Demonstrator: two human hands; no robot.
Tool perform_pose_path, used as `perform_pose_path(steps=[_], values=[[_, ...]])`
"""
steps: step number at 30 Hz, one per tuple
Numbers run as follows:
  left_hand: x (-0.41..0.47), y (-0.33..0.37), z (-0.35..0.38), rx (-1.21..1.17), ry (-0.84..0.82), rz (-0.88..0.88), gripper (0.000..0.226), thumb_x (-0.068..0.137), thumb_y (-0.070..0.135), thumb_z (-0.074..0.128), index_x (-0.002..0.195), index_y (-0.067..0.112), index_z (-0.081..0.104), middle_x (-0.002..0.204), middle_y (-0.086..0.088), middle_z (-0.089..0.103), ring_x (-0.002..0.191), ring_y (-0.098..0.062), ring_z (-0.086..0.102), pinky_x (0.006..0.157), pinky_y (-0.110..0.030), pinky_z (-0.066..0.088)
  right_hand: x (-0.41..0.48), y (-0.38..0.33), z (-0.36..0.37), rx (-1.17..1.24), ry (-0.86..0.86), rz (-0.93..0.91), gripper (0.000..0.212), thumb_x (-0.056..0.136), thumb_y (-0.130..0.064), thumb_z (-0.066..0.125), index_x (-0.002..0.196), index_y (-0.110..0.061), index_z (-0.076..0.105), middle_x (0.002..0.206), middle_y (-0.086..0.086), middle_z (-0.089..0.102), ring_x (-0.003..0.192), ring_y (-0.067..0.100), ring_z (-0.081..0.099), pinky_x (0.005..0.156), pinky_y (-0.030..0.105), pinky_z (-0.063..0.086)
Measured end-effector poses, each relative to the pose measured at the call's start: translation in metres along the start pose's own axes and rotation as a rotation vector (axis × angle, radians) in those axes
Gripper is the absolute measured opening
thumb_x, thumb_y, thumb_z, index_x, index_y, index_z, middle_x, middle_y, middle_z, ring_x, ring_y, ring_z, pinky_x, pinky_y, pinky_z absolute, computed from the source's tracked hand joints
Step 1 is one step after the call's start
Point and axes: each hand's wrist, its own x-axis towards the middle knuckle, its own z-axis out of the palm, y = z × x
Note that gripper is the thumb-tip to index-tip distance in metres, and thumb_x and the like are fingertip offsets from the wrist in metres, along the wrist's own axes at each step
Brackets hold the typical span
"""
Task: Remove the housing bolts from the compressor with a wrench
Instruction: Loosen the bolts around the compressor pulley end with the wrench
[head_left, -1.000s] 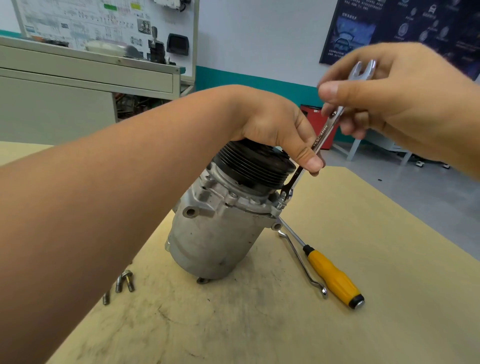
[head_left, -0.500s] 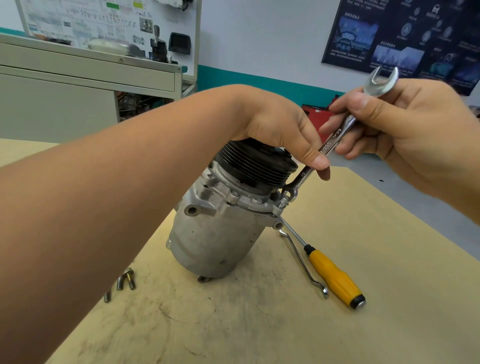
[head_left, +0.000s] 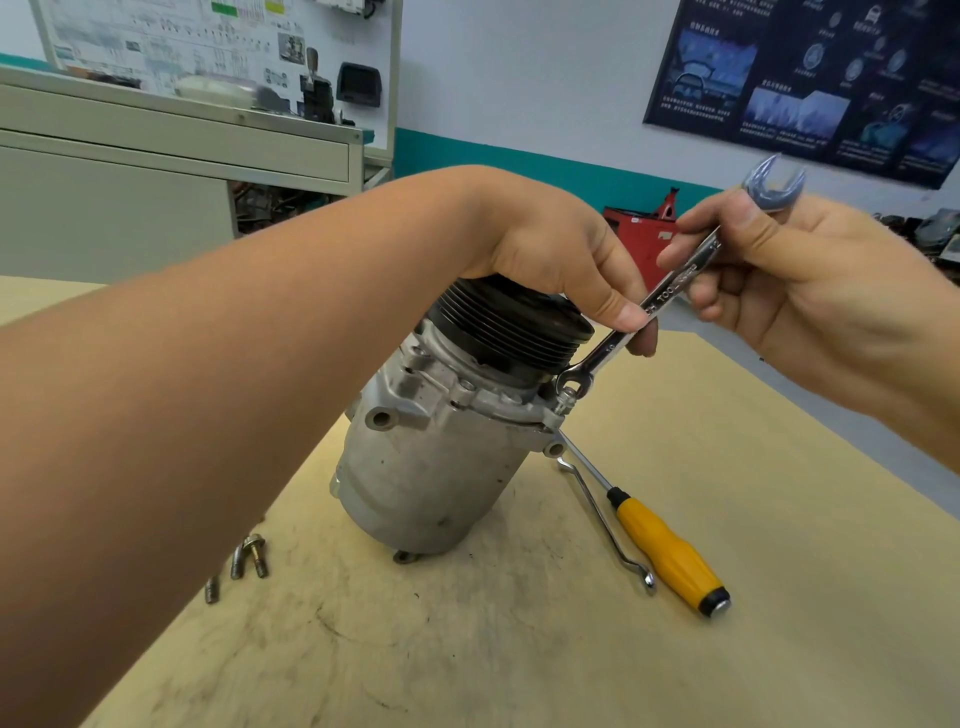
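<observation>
A: So, what's on the tan table (head_left: 753, 670)?
B: The compressor (head_left: 431, 467), standing tilted, pulley end up.
A: Hands?
B: The left hand (head_left: 550, 254) is cupped over its top, gripping it; the right hand (head_left: 795, 275) pinches the wrench (head_left: 670, 296) near its open end.
A: The other end?
B: Ring over a raised bolt (head_left: 569, 393) at the flange.

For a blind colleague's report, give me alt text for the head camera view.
A person's right hand holds a wrench set on a bolt of a compressor, steadied from above by the left hand. Loose bolts, a screwdriver and a second wrench lie on the table.
</observation>
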Motion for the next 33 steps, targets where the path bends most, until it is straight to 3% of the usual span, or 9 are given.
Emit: perform_pose_path(steps=[7,12,17,21,24,29,33], values=[[0.000,0.004,0.001,0.054,0.059,-0.049,0.031,0.060,0.059,0.060,0.084,0.046,0.074,0.071,0.027,0.067,0.062,0.008,0.062,0.066,-0.024,0.042,0.004,0.004,0.006,0.135,0.009,0.047,0.023,0.084,-0.036,0.045,0.079,-0.015,0.054,0.061,-0.006,0.058,0.049,0.006,0.044,0.050,0.014,0.041],[0.002,0.005,0.003,0.090,0.111,-0.075,0.038,0.055,0.064,0.059,0.084,0.045,0.074,0.071,0.031,0.065,0.062,0.014,0.058,0.065,-0.024,0.038,0.010,0.003,0.009,0.157,0.040,0.112,0.026,0.080,-0.040,0.048,0.078,-0.015,0.052,0.057,-0.007,0.056,0.048,0.006,0.044,0.049,0.015,0.042],[0.003,0.005,0.005,0.119,0.127,-0.070,0.042,0.050,0.069,0.057,0.083,0.048,0.073,0.074,0.028,0.066,0.065,0.009,0.059,0.065,-0.023,0.039,0.011,0.001,0.005,-0.074,0.082,0.119,0.018,0.096,-0.016,0.047,0.080,-0.011,0.054,0.069,-0.001,0.061,0.051,0.005,0.053,0.051,0.017,0.047],[0.003,0.005,0.005,0.133,0.129,-0.083,0.045,0.049,0.071,0.056,0.083,0.047,0.073,0.073,0.028,0.066,0.068,0.006,0.060,0.064,-0.023,0.038,0.013,-0.004,0.002,-0.130,0.062,0.170,0.018,0.097,-0.012,0.046,0.084,-0.008,0.057,0.072,0.003,0.058,0.052,0.005,0.057,0.053,0.015,0.048],[0.004,0.005,0.005,0.121,0.119,-0.079,0.044,0.051,0.069,0.056,0.082,0.044,0.074,0.070,0.030,0.065,0.061,0.014,0.057,0.065,-0.024,0.037,0.012,-0.004,0.001,-0.144,0.071,0.153,0.015,0.096,-0.013,0.047,0.094,-0.007,0.060,0.076,0.004,0.060,0.054,0.004,0.058,0.054,0.014,0.049],[0.004,0.004,0.004,0.105,0.103,-0.077,0.042,0.056,0.065,0.057,0.085,0.038,0.074,0.067,0.026,0.064,0.062,0.010,0.057,0.067,-0.024,0.038,0.010,0.003,0.002,-0.172,0.115,0.052,0.019,0.096,-0.012,0.046,0.108,-0.003,0.058,0.078,0.005,0.061,0.054,0.004,0.059,0.057,0.014,0.050],[0.003,0.002,0.002,0.058,0.053,-0.036,0.012,0.083,0.046,0.061,0.084,0.040,0.071,0.069,0.029,0.064,0.062,0.015,0.057,0.067,-0.023,0.038,0.012,0.006,0.000,-0.187,0.132,0.027,0.020,0.096,-0.009,0.046,0.111,-0.003,0.058,0.076,0.004,0.065,0.054,0.005,0.059,0.056,0.015,0.050]])
